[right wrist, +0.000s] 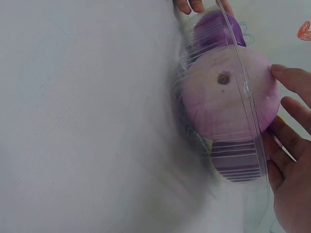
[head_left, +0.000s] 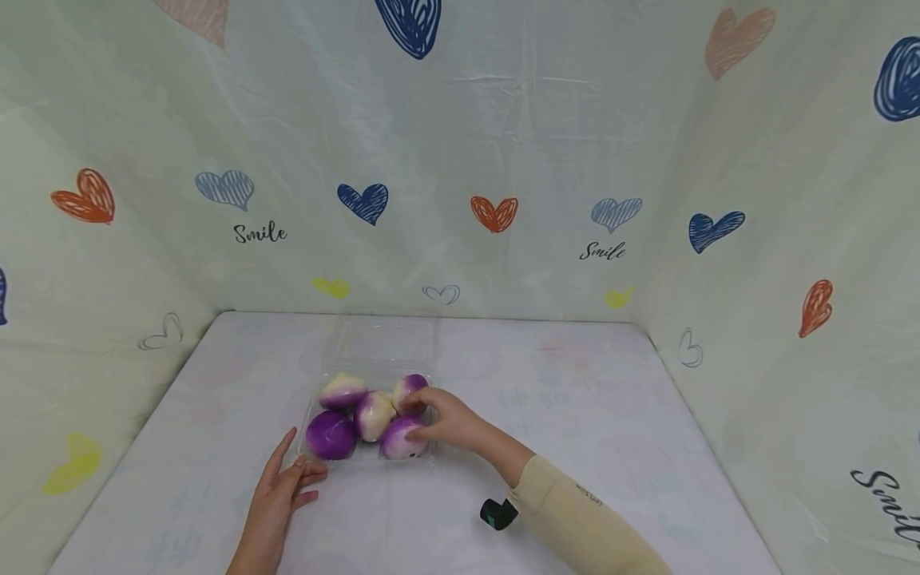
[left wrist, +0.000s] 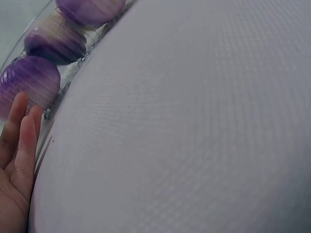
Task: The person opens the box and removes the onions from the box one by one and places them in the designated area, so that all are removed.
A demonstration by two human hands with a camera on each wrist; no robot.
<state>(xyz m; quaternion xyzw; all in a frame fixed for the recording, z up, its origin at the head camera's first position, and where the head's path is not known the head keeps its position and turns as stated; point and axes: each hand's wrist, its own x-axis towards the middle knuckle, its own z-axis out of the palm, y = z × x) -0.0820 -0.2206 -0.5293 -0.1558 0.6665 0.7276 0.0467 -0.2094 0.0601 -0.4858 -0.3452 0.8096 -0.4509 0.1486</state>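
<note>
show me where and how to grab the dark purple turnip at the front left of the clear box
Probably best high on its rounded sides, from straight above: the dark purple turnip has its top uncovered, while the clear box walls in its lower part and other turnips crowd it behind and to the right.

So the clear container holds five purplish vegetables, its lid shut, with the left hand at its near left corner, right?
Not quite: the lid is open, folded back beyond the clear container, as the head view shows. The five purplish vegetables and the left hand are as you said.
</note>
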